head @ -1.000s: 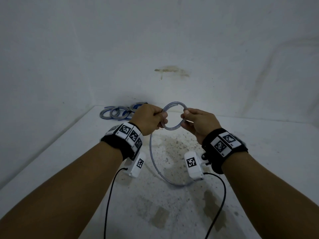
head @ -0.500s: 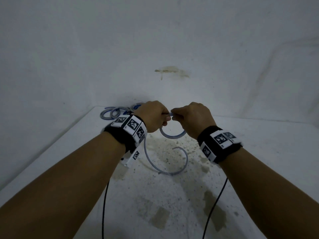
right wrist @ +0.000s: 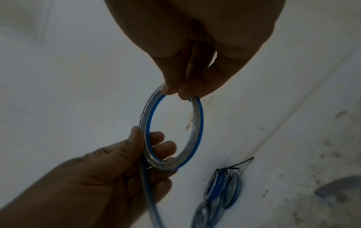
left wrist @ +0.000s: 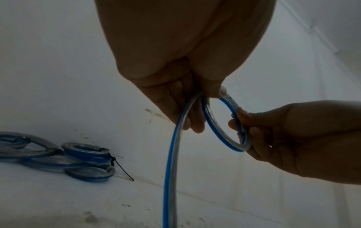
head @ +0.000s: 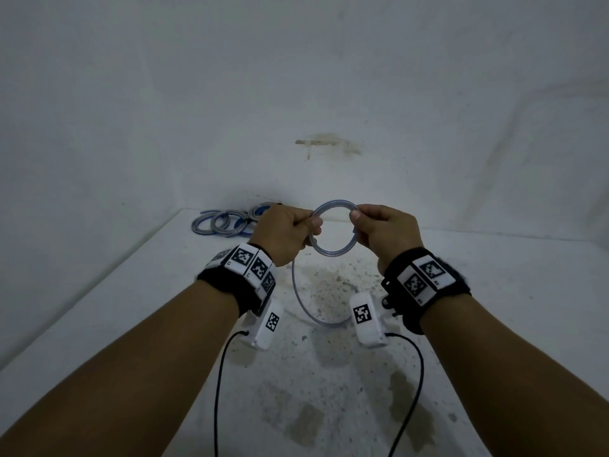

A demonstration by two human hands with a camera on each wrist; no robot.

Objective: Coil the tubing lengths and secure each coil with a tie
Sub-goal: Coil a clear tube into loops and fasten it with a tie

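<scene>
A clear tube with a blue stripe is wound into a small coil (head: 333, 229) held upright in the air between both hands. My left hand (head: 287, 231) grips the coil's left side (left wrist: 207, 108), and the loose tail (head: 298, 291) hangs from it down to the table. My right hand (head: 382, 229) pinches the coil's right side between thumb and fingers (right wrist: 192, 104). In the left wrist view the tail (left wrist: 170, 169) drops straight down past the fingers. No tie is on this coil.
Several finished coils (head: 227, 221) lie at the table's back left corner against the wall, bound with black ties (left wrist: 122, 169). The white table (head: 494, 308) is stained and speckled. Black cables hang from both wrist cameras.
The hands had come together over the coil half a second ago; now they are apart again, holding the round coil open between them. The loose tail on the table is shorter.
</scene>
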